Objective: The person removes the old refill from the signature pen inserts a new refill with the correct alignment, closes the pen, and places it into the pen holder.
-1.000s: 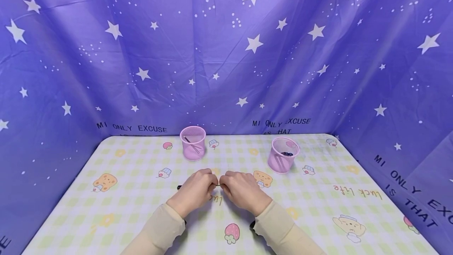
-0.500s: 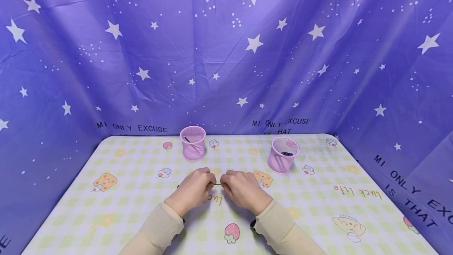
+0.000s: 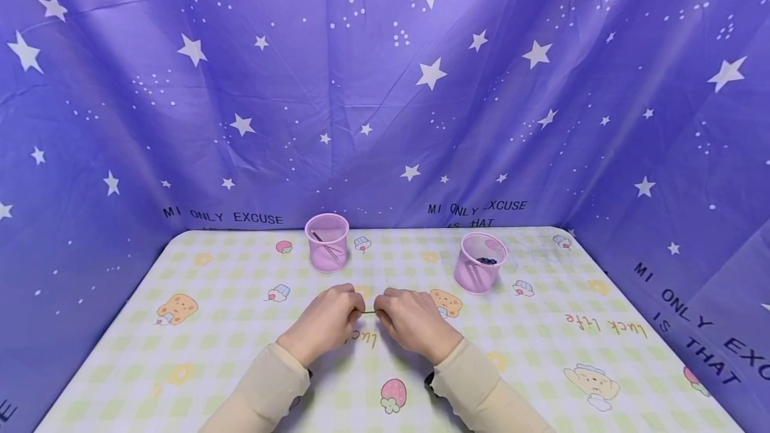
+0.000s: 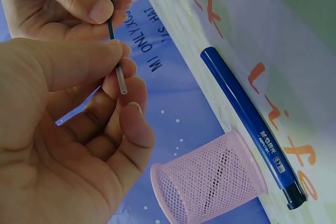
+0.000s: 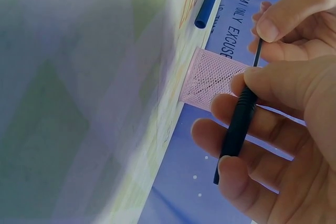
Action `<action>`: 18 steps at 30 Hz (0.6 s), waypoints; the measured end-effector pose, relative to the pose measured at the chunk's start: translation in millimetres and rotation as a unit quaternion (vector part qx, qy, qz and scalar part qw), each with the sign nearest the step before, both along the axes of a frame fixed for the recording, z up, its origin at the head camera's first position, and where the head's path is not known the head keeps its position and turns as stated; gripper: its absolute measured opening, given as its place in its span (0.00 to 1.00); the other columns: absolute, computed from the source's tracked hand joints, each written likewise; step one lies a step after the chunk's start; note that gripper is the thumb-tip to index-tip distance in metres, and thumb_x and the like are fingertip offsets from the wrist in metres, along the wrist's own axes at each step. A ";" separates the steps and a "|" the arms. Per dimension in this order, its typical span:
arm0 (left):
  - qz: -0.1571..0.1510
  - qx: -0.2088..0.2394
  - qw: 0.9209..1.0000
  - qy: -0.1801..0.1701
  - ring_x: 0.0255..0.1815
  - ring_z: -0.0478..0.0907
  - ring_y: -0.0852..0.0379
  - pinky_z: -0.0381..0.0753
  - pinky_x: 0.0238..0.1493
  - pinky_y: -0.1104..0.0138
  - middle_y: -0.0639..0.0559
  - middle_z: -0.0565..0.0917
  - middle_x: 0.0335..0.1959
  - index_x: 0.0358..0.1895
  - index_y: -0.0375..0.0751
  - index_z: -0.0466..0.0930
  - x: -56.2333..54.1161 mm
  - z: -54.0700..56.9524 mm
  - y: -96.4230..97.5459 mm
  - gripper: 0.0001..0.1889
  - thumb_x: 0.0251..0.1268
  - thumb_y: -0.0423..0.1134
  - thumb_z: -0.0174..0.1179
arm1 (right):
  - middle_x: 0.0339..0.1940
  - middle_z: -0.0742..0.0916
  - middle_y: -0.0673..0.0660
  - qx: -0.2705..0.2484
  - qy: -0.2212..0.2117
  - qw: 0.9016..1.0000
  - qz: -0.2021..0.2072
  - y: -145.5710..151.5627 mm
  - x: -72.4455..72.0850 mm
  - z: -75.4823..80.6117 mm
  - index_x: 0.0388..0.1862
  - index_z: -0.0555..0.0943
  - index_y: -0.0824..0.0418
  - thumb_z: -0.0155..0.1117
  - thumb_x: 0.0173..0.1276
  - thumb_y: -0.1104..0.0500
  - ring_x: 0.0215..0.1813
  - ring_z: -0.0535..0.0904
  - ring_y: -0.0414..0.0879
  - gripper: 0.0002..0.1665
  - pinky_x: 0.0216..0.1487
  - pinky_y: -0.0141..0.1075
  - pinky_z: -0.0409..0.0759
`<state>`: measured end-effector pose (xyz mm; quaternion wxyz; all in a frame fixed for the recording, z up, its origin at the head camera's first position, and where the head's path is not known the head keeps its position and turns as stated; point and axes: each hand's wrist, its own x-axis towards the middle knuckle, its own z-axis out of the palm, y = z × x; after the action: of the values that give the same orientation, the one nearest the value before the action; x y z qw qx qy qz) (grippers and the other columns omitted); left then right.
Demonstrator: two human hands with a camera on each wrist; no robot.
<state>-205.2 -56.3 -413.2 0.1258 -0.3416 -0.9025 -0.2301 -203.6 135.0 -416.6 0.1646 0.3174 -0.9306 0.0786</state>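
Observation:
Above the middle of the table my left hand [image 3: 327, 319] and right hand [image 3: 415, 323] face each other, fingertips close together. A thin dark pen refill [image 5: 258, 53] with a clear, hollow end [image 4: 122, 80] runs between them. My left thumb and fingers pinch it near that clear end. In the right wrist view, my right hand holds a black ribbed pen grip section [image 5: 239, 121], from whose upper end the refill emerges; a narrow tip points down past the fingers. On the cloth lies a blue pen barrel [image 4: 247, 116] marked 0.7, hidden behind my left hand in the head view.
Two pink mesh pen cups stand farther back. The left cup [image 3: 327, 260] has thin sticks and a dark piece in it; the right cup [image 3: 475, 280] contains small dark parts. A purple star-printed curtain [image 3: 385, 85] rises behind the checked tablecloth [image 3: 228, 353].
My left hand has drawn slightly left, so more of the thin refill shows between the hands. It now covers the dark barrel end seen earlier. The right hand has barely moved.

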 end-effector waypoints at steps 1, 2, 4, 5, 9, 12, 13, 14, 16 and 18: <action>0.000 0.000 1.000 0.001 0.27 0.72 0.62 0.75 0.32 0.68 0.59 0.73 0.25 0.27 0.42 0.82 0.1 0.1 -0.3 0.08 0.50 0.23 0.61 | 0.24 0.78 0.42 0.000 0.000 1.000 0.000 0.0 0.1 0.2 0.24 0.78 0.48 0.62 0.63 0.57 0.23 0.75 0.40 0.08 0.17 0.33 0.65; 0.000 0.000 1.000 0.002 0.27 0.73 0.62 0.75 0.32 0.68 0.59 0.73 0.25 0.27 0.42 0.82 0.2 0.2 -0.5 0.08 0.50 0.24 0.62 | 0.24 0.78 0.42 0.000 0.000 1.000 0.000 0.1 0.1 0.3 0.24 0.78 0.48 0.62 0.63 0.58 0.23 0.75 0.40 0.08 0.17 0.33 0.65; -0.001 0.000 1.000 0.004 0.28 0.73 0.62 0.75 0.33 0.68 0.59 0.74 0.25 0.27 0.42 0.82 0.4 0.5 -1.0 0.08 0.50 0.24 0.62 | 0.24 0.78 0.42 -0.001 0.000 1.000 0.000 0.1 0.0 0.4 0.24 0.78 0.48 0.62 0.63 0.58 0.23 0.75 0.40 0.08 0.17 0.33 0.66; -0.001 0.001 1.000 0.004 0.28 0.74 0.61 0.76 0.33 0.68 0.59 0.74 0.25 0.27 0.42 0.82 0.5 0.6 -1.3 0.08 0.51 0.24 0.62 | 0.24 0.78 0.42 -0.001 0.000 1.000 0.000 0.1 0.2 0.5 0.24 0.78 0.48 0.62 0.63 0.58 0.24 0.75 0.40 0.08 0.17 0.33 0.66; -0.003 0.001 1.000 0.005 0.29 0.75 0.61 0.77 0.34 0.67 0.57 0.76 0.26 0.28 0.42 0.83 0.3 0.7 -2.1 0.08 0.51 0.24 0.62 | 0.24 0.78 0.43 -0.001 0.002 1.000 0.000 0.1 0.5 0.7 0.25 0.78 0.48 0.62 0.63 0.58 0.24 0.75 0.40 0.08 0.17 0.33 0.66; -0.003 0.000 1.000 0.003 0.29 0.75 0.61 0.77 0.34 0.67 0.57 0.77 0.27 0.28 0.41 0.83 -0.1 0.6 -2.8 0.08 0.51 0.24 0.62 | 0.24 0.78 0.43 -0.001 0.001 1.000 -0.001 0.0 0.6 0.6 0.25 0.78 0.48 0.62 0.63 0.58 0.24 0.75 0.40 0.08 0.17 0.33 0.66; -0.004 0.000 1.000 0.002 0.29 0.75 0.61 0.77 0.34 0.67 0.57 0.77 0.27 0.28 0.41 0.83 -0.2 0.6 -3.0 0.07 0.52 0.24 0.62 | 0.24 0.77 0.42 0.000 0.001 1.000 -0.001 0.1 0.5 0.5 0.25 0.78 0.48 0.62 0.63 0.58 0.24 0.75 0.40 0.08 0.17 0.33 0.66; -0.003 0.000 1.000 0.001 0.29 0.75 0.61 0.77 0.34 0.67 0.57 0.77 0.27 0.28 0.41 0.83 -0.3 0.6 -3.2 0.07 0.52 0.24 0.62 | 0.24 0.77 0.42 0.000 0.001 1.000 -0.001 0.1 0.4 0.3 0.25 0.78 0.48 0.62 0.63 0.58 0.24 0.75 0.40 0.08 0.17 0.33 0.65; -0.002 -0.001 1.000 0.000 0.29 0.75 0.61 0.77 0.34 0.67 0.57 0.77 0.27 0.28 0.41 0.83 -0.7 0.5 -3.6 0.08 0.51 0.24 0.62 | 0.23 0.77 0.42 -0.001 0.002 1.000 -0.001 0.2 0.2 0.3 0.24 0.78 0.48 0.62 0.63 0.58 0.23 0.75 0.40 0.08 0.17 0.33 0.66; 0.001 -0.003 1.000 0.000 0.29 0.75 0.61 0.77 0.34 0.67 0.57 0.76 0.27 0.28 0.42 0.83 -1.0 0.8 -4.1 0.07 0.51 0.24 0.62 | 0.23 0.77 0.42 -0.003 0.003 1.000 0.000 0.4 0.1 0.6 0.24 0.77 0.48 0.62 0.63 0.58 0.23 0.75 0.40 0.09 0.17 0.33 0.66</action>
<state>-206.2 -60.5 -412.4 0.1246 -0.3412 -0.9034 -0.2278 -203.5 135.4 -416.0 0.1683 0.3170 -0.9299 0.0800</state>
